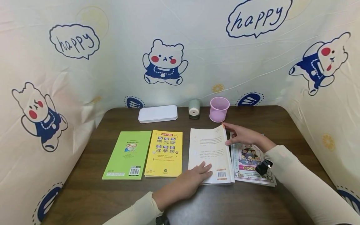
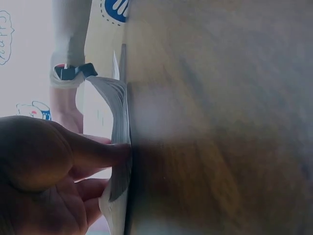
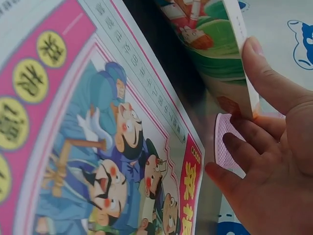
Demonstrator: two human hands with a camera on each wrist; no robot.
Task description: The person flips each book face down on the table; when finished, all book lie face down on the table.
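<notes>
A person's left hand (image 1: 187, 182) rests flat, fingers straight, on the near left corner of a thick white paperback book (image 1: 209, 154) lying back cover up on the dark brown wooden table (image 1: 92, 193), close to its near edge. In the left wrist view the thumb (image 2: 95, 152) presses against the page block. The right hand (image 1: 244, 135), fingers loosely extended, holds the book's far right corner slightly raised, thumb on the page edge. Under that side, touching it, lies a cartoon-covered magazine with a pink border (image 1: 251, 164). Left of the white book lie a yellow paperback (image 1: 165, 153) and a green paperback (image 1: 127, 154). Along the far edge stand a flat white plastic case (image 1: 157, 113), a small grey-green pencil sharpener (image 1: 194, 109) and a pink mesh pen cup (image 1: 219, 109).
</notes>
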